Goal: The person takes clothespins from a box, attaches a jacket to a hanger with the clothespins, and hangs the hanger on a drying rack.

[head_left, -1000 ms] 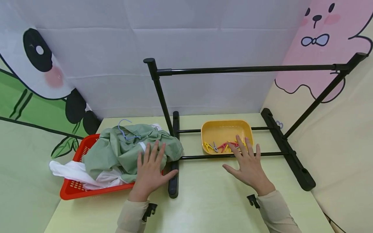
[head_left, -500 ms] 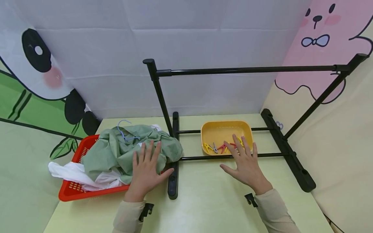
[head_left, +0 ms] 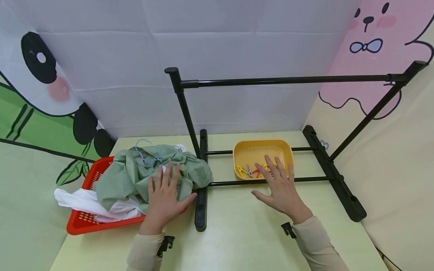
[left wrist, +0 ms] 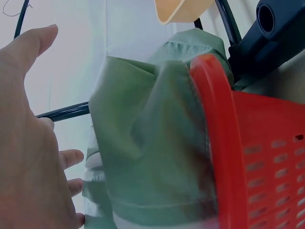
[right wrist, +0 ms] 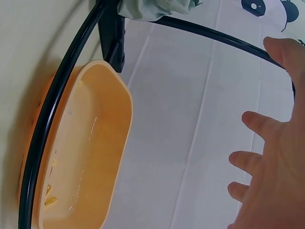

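Observation:
My left hand (head_left: 164,203) is held over the front right of a red basket (head_left: 79,226), fingers spread and nothing in it. The basket bears a crumpled green garment (head_left: 129,177), a white cloth (head_left: 79,199) and a blue clothes hanger (head_left: 144,156). In the left wrist view, a gap shows between the hand and the green garment (left wrist: 143,129). My right hand (head_left: 283,194), also spread and holding nothing, is nearest to a yellow tray (head_left: 262,148). Several coloured clothespins (head_left: 241,171) lie along the tray's front; my fingers hide some of them.
A black rack stands on the table (head_left: 237,233), with its top bar (head_left: 285,80) high over the tray and a low front rail (head_left: 237,183) before it. Its left foot (head_left: 201,210) is beside the basket. Printed cloth walls (head_left: 237,49) enclose the back and sides.
Both hands have drifted slightly to the left, with fingers still spread. The basket, garments, tray and rack look unchanged apart from a small shift of the view.

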`<state>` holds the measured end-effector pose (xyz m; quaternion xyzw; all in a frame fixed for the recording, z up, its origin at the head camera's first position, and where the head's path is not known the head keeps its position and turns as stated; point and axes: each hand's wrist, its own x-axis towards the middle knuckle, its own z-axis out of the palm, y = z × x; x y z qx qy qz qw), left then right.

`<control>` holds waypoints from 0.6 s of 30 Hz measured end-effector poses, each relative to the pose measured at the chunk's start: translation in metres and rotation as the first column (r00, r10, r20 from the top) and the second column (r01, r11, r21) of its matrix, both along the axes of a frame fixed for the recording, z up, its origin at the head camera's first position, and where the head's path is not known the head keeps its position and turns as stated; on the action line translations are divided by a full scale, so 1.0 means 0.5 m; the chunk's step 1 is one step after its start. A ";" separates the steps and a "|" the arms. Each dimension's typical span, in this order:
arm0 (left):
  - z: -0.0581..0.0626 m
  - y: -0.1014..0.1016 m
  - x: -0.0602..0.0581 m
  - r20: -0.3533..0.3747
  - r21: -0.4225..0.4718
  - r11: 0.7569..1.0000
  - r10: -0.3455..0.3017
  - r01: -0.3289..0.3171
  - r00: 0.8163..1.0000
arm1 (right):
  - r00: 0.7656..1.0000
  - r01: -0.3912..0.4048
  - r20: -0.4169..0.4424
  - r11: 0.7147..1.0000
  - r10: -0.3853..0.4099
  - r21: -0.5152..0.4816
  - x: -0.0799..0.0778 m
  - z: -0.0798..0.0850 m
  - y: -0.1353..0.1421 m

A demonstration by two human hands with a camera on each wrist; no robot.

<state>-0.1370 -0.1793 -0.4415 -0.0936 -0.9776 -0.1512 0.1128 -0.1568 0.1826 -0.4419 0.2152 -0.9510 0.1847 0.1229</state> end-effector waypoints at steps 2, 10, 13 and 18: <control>-0.001 -0.003 -0.001 -0.003 0.001 1.000 0.005 -0.005 1.000 | 1.000 -0.009 0.000 1.000 0.009 -0.006 -0.001 0.000 -0.002; -0.006 -0.013 0.005 0.007 0.016 1.000 0.014 -0.014 1.000 | 1.000 -0.023 0.002 1.000 0.023 0.005 -0.003 -0.004 -0.007; -0.008 -0.018 0.006 -0.014 0.014 1.000 0.017 -0.017 1.000 | 1.000 -0.027 -0.003 1.000 0.027 0.005 -0.004 -0.004 -0.008; -0.009 -0.026 0.004 -0.046 0.016 1.000 0.016 -0.015 0.999 | 0.999 -0.031 -0.009 0.999 0.031 0.013 -0.005 -0.002 -0.014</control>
